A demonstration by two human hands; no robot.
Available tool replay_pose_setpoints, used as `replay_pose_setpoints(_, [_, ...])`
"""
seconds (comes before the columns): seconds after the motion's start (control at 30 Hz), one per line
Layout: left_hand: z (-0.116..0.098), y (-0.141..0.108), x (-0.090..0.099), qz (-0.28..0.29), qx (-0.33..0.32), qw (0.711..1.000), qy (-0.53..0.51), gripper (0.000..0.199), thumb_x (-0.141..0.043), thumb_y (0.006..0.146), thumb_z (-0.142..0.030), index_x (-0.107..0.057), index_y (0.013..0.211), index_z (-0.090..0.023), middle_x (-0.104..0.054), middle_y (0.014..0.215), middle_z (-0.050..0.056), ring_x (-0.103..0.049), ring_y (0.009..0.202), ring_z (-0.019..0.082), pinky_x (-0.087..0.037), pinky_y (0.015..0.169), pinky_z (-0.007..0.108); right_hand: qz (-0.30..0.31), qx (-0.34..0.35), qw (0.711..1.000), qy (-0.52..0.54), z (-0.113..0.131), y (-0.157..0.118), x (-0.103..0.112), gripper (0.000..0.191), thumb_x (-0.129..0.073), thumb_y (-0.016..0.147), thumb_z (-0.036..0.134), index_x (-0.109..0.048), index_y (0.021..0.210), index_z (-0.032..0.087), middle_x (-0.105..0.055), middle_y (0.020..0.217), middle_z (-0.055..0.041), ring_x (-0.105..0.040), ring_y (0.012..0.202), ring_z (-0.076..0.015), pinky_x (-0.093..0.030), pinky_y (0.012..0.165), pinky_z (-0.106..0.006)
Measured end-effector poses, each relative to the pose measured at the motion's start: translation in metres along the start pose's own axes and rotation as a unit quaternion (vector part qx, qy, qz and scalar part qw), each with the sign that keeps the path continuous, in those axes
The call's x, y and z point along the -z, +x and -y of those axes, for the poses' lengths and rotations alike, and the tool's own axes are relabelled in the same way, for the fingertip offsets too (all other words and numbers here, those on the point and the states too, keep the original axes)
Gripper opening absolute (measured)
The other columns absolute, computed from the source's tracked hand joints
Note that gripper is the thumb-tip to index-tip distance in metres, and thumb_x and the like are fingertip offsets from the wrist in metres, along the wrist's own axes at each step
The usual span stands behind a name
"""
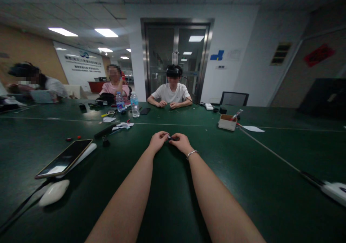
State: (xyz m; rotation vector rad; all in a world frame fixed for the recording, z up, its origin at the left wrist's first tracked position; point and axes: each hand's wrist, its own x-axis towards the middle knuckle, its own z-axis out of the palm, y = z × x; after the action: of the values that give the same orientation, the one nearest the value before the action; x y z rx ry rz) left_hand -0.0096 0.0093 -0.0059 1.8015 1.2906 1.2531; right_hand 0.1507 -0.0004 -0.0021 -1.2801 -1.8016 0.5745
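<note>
Both my arms reach forward over the dark green table [173, 185], and the hands meet near its middle. My left hand [159, 141] pinches one side of a small dark object [169, 138] with a light spot on it. From the other side my right hand [181, 142], with a silver bracelet [191, 154] at the wrist, grips the same object between thumb and fingers. The object is mostly covered by fingertips and too small to name.
At left lie a phone [66, 158] propped on a white block, a white mouse-like item [54, 192] and a black cable. Farther off stand two water bottles [134, 105] and a small cardboard box [227, 122]. A grey cable runs right to a power strip [335, 191]. Several people sit around.
</note>
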Motion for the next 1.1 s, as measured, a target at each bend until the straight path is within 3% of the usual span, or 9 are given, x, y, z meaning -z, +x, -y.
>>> replay_pose_setpoints(0.17, [0.0031, 0.0012, -0.0017, -0.031, -0.011, 0.999, 0.026, 0.024, -0.057, 0.077, -0.036, -0.066, 0.087, -0.017, -0.068, 0.09, 0.006, -0.061, 0.075, 0.014, -0.048, 0.071, 0.026, 0.004, 0.012, 1.0, 0.007, -0.0034, 0.0012, -0.0017, 0.023, -0.071, 0.063, 0.028, -0.068, 0.082, 0.016, -0.068, 0.081, -0.0024, -0.058, 0.072, -0.0142, -0.045, 0.069, -0.027])
replay_pose_setpoints(0.37, [0.0022, 0.0, -0.0026, -0.023, -0.011, 0.999, 0.022, 0.026, -0.055, 0.078, -0.04, -0.065, 0.092, -0.02, -0.066, 0.078, 0.001, -0.057, 0.06, 0.011, -0.046, 0.062, 0.024, 0.009, 0.012, 1.0, 0.002, -0.0026, 0.0006, -0.0013, 0.023, -0.071, 0.064, 0.029, -0.068, 0.083, 0.016, -0.068, 0.08, -0.002, -0.058, 0.072, -0.0142, -0.044, 0.067, -0.026])
replay_pose_setpoints(0.57, [-0.0006, -0.0013, -0.0022, 0.019, -0.016, 1.0, -0.003, 0.025, -0.057, 0.077, -0.032, -0.068, 0.096, -0.019, -0.069, 0.094, 0.005, -0.062, 0.08, 0.015, -0.048, 0.074, 0.026, 0.011, 0.002, 1.0, -0.002, 0.0014, -0.0008, 0.0008, 0.023, -0.072, 0.064, 0.028, -0.068, 0.083, 0.015, -0.067, 0.081, -0.0029, -0.058, 0.074, -0.0146, -0.044, 0.068, -0.026])
replay_pose_setpoints(0.7, [-0.0018, -0.0007, -0.0024, 0.035, -0.001, 0.998, -0.05, 0.027, -0.055, 0.078, -0.026, -0.067, 0.1, -0.018, -0.069, 0.097, 0.007, -0.063, 0.081, 0.015, -0.049, 0.076, 0.027, 0.008, 0.004, 1.0, 0.006, 0.0008, -0.0004, 0.0007, 0.022, -0.071, 0.064, 0.027, -0.068, 0.082, 0.015, -0.068, 0.081, -0.0028, -0.058, 0.075, -0.0145, -0.044, 0.07, -0.026])
replay_pose_setpoints(0.9, [-0.0006, -0.0015, -0.0016, -0.002, -0.007, 1.0, -0.009, 0.031, -0.06, 0.075, -0.035, -0.065, 0.1, -0.018, -0.066, 0.077, 0.002, -0.06, 0.062, 0.012, -0.047, 0.063, 0.025, 0.002, 0.011, 1.0, -0.005, -0.0021, 0.0013, -0.001, 0.021, -0.072, 0.064, 0.028, -0.067, 0.08, 0.015, -0.068, 0.08, -0.0032, -0.058, 0.074, -0.0148, -0.044, 0.068, -0.026])
replay_pose_setpoints(1.1, [0.0001, -0.001, -0.0006, -0.029, -0.013, 0.999, 0.035, 0.025, -0.063, 0.072, -0.039, -0.065, 0.087, -0.019, -0.064, 0.069, 0.0, -0.058, 0.06, 0.012, -0.045, 0.061, 0.024, 0.004, 0.017, 1.0, -0.003, -0.0032, 0.002, -0.0023, 0.023, -0.071, 0.064, 0.03, -0.067, 0.08, 0.015, -0.067, 0.079, -0.0027, -0.058, 0.072, -0.0145, -0.044, 0.067, -0.026])
